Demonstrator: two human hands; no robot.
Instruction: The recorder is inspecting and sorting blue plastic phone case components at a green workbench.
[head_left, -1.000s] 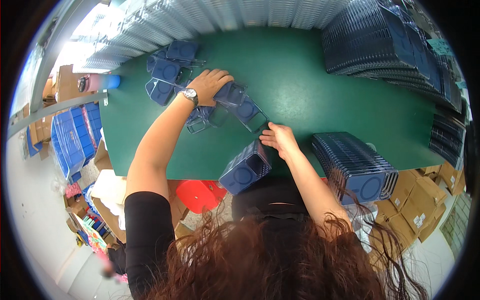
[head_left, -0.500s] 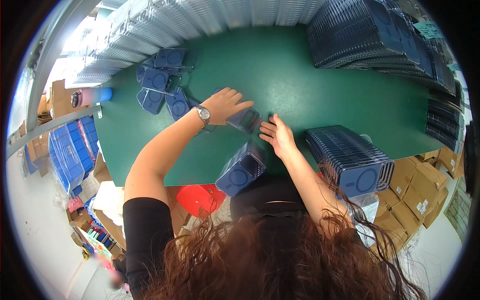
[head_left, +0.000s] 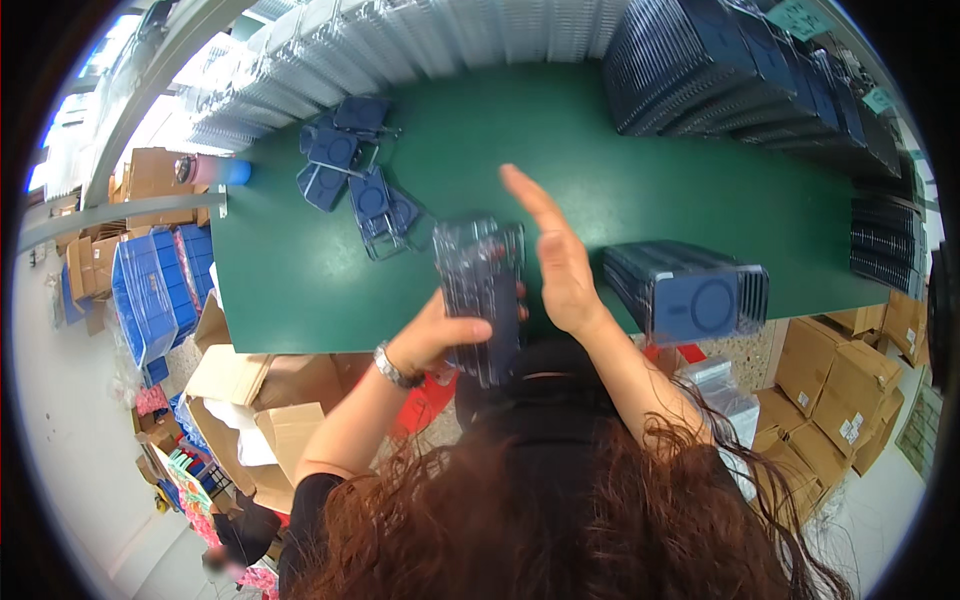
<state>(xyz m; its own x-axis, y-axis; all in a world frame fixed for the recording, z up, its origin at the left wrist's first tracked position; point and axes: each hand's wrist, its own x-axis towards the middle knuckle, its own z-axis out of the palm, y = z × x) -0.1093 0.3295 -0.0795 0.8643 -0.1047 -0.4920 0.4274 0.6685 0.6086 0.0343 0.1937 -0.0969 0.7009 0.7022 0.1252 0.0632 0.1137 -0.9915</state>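
My left hand [head_left: 440,335] is closed around a small stack of phone cases [head_left: 465,265], see-through with dark blue, held upright over the table's near edge. The thumb lies across the side of the stack, and a few fingertips show at its right. Just to the right of that stack, my right hand [head_left: 567,275] is raised with fingers stretched out and nothing in it. Further right, a longer row of blue phone cases [head_left: 690,300] stands on the green table [head_left: 480,130]. Several loose phone cases [head_left: 335,150] with ring marks lie in a heap at the far left.
Rows of clear plastic cases [head_left: 440,40] line the back edge, and tall dark blue stacks [head_left: 700,70] fill the back right. A pink and blue bottle [head_left: 213,170] is by the left edge. Open cardboard boxes [head_left: 290,400], blue crates [head_left: 150,300] and more cartons [head_left: 830,390] surround the table.
My left hand has come back from the table's middle and now holds the stack that stood at the near edge. My right hand has risen, its fingers pointing further up.
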